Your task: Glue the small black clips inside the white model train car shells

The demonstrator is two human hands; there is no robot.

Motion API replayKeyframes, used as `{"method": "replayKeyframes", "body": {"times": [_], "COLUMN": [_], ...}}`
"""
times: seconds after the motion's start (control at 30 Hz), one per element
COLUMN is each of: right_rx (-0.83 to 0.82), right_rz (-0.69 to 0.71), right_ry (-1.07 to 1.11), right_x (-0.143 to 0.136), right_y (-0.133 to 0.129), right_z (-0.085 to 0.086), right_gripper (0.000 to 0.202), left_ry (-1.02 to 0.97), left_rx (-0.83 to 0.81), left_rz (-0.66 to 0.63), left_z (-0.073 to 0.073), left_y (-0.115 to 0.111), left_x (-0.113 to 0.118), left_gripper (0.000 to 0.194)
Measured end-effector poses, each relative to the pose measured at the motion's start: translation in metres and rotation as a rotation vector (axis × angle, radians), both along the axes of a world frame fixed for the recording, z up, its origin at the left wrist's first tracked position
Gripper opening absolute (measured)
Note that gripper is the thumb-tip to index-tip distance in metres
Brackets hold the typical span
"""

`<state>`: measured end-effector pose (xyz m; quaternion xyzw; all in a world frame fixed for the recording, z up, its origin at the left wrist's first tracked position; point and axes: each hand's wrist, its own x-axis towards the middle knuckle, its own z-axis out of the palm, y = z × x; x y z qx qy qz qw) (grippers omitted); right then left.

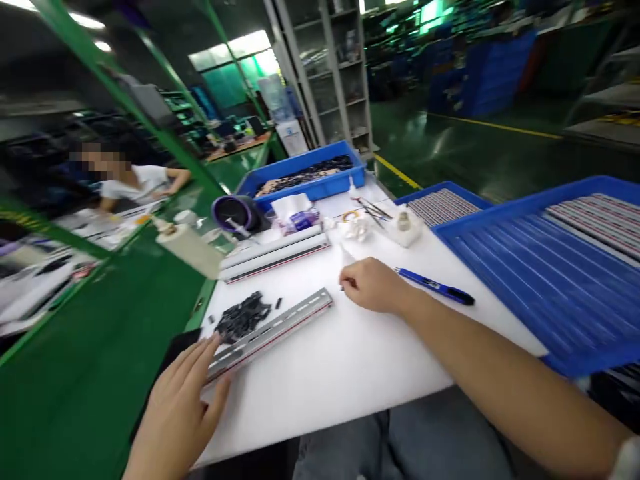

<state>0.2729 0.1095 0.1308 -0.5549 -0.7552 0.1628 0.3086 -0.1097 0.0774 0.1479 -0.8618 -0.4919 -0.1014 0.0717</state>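
Note:
A slotted grey metal strip with a red line [280,328] lies slantwise on the white tabletop [325,373]. Around its near left end are the fingers and thumb of my left hand [183,393], gripping it. Behind the strip sits a pile of small black pieces [244,317]. To the right of its far end, my right hand [373,285] is closed over the table, with a white pointed tip showing just beyond it; what the fingers hold is mostly hidden. A blue pen-like tool [435,287] rests right of that hand. More strips [275,255] lie farther back.
At the back stand a blue bin of parts [313,190], a purple-rimmed cup [239,215], tweezers [373,212] and a small bottle on white padding [404,227]. Blue trays [540,280] adjoin the right edge. A person [135,180] sits beyond the green partition.

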Motion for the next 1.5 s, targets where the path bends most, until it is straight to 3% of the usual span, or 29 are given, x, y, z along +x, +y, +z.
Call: {"method": "replayKeyframes", "body": {"times": [0.1, 0.2, 0.4, 0.5, 0.6, 0.7, 0.77, 0.87, 0.97, 1.07, 1.23, 1.4, 1.5], "right_rx": [-0.062, -0.118, -0.184, -0.108, 0.084, 0.205, 0.194, 0.184, 0.34, 0.464, 0.517, 0.441, 0.425], "right_rz": [0.035, 0.052, 0.022, 0.045, 0.039, 0.015, 0.096, 0.296, 0.305, 0.274, 0.22, 0.253, 0.332], "right_ry": [-0.121, -0.089, -0.025, 0.039, 0.225, 0.435, 0.485, 0.4, 0.187, 0.051, -0.027, -0.101, -0.054], "right_x": [-0.001, 0.0, -0.001, 0.002, 0.011, 0.007, -0.015, -0.08, -0.154, -0.2, -0.221, -0.229, -0.212], "right_y": [-0.001, -0.003, -0.008, -0.006, -0.005, -0.019, -0.036, -0.065, -0.08, -0.079, -0.071, -0.074, -0.078], "right_z": [-0.004, -0.001, 0.009, 0.004, 0.005, 0.026, 0.044, 0.056, 0.038, 0.008, -0.015, -0.015, -0.007], "right_gripper": [0.018, 0.02, 0.019, 0.017, 0.014, 0.013, 0.012, 0.011, 0.009, 0.014, 0.019, 0.019, 0.024], "left_ry": [0.048, 0.047, -0.015, -0.023, -0.049, -0.065, -0.089, -0.21, -0.326, -0.41, -0.515, -0.514, -0.446], "left_rx": [-0.004, -0.051, -0.122, -0.15, -0.09, 0.087, 0.143, 0.105, 0.037, -0.037, -0.148, -0.082, 0.002], "left_rz": [0.11, 0.156, 0.243, 0.312, 0.269, 0.105, -0.023, -0.092, -0.094, -0.09, -0.174, -0.158, -0.174], "left_z": [-0.01, -0.013, -0.009, -0.005, -0.001, -0.002, -0.007, -0.021, -0.033, -0.037, -0.038, -0.047, -0.048], "left_y": [0.0, -0.003, 0.0, -0.002, -0.011, -0.02, -0.022, -0.021, -0.025, -0.034, -0.047, -0.047, -0.043], "left_x": [-0.016, -0.032, -0.064, -0.067, -0.062, -0.052, -0.042, -0.025, -0.015, -0.015, -0.021, -0.02, -0.021], "left_gripper": [0.063, 0.063, 0.056, 0.055, 0.062, 0.065, 0.065, 0.069, 0.07, 0.074, 0.078, 0.082, 0.071]}}
